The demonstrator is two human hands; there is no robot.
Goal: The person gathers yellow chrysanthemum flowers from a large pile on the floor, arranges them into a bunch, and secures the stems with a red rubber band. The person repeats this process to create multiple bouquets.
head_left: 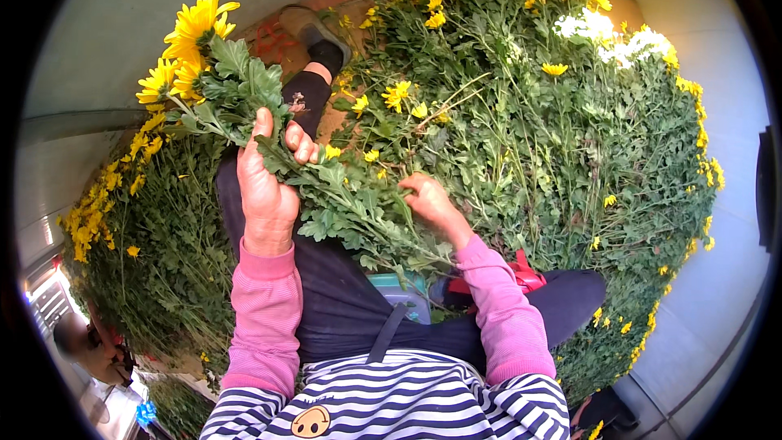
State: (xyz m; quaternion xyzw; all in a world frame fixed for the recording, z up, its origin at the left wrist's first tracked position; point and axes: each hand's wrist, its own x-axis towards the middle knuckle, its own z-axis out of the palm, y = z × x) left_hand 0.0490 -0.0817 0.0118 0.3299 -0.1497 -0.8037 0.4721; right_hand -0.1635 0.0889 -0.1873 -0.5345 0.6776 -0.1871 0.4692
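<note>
Seated amid cut flowers, I hold up a bunch of yellow flowers (pixel 322 187) in my left hand (pixel 269 191), the thumb laid up along the leaves and the fingers curled tight around the stems. The blooms point up and away to my left; the leafy stems slant down across my lap toward my right thigh. My right hand (pixel 432 202) is beside the lower stems, thumb and fingers drawn in among the leaves; I cannot tell whether they pinch a leaf or a stem. A broad heap of cut stems (pixel 562 138) spreads in front of me and to my right, yellow heads along its outer edge, part of it in glaring light. A second heap (pixel 175 220) lies to my left. My dark trousers (pixel 334 285) frame a teal-edged object (pixel 419 281), partly hidden; a red item (pixel 525 275) lies near my right forearm. My left shoe (pixel 314 31) stretches out ahead, near the wall.
</note>
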